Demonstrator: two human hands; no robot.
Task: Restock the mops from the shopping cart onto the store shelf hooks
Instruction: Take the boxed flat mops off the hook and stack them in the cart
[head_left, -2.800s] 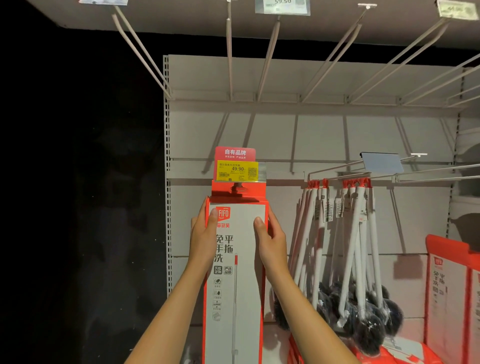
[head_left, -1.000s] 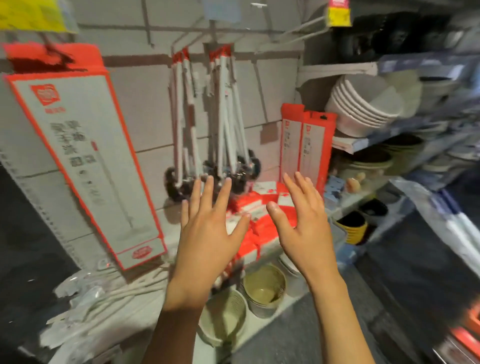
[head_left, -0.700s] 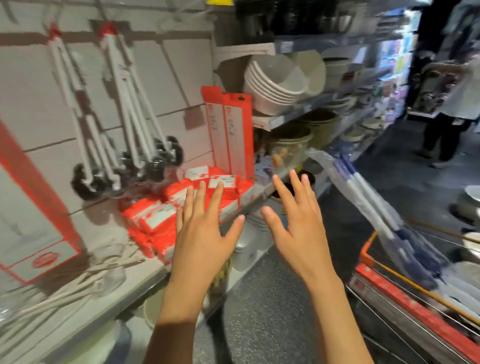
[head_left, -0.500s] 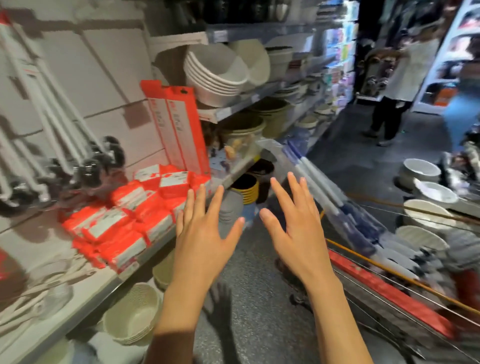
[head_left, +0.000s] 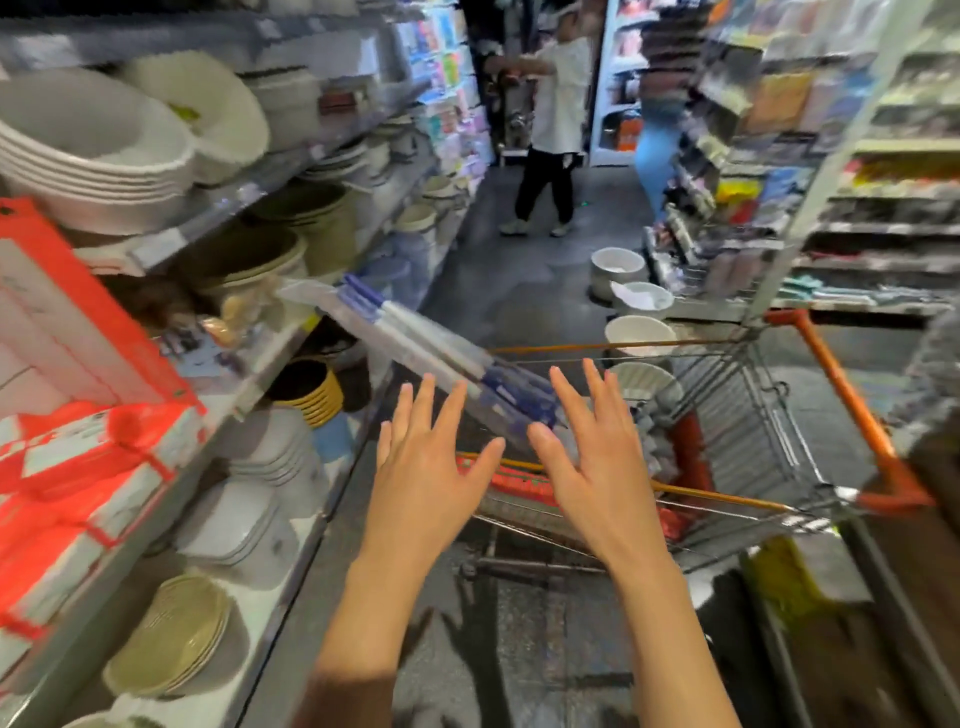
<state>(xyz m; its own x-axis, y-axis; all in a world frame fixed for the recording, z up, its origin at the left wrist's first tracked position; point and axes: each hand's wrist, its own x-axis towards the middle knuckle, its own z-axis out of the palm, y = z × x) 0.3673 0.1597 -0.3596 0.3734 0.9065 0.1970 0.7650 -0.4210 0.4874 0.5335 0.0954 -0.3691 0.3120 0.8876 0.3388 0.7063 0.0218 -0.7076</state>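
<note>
Store aisle floor (head_left: 519, 291) is bounded by shelving (head_left: 218, 202) at left and shopping cart (head_left: 737, 415) at right.
Left hand (head_left: 423, 467) and right hand (head_left: 592, 457) are held spread, empty, just before the wrapped mops (head_left: 415, 343) protruding from the cart's front rim.

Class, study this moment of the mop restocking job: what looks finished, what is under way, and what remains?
Finished: nothing in this view shows a mop hung. Under way: the left hand and right hand are open and empty, stretched toward the plastic-wrapped mops that stick out of the shopping cart. Remaining: those mops must be lifted out and hung on the shelf hooks, which are out of view.
</note>
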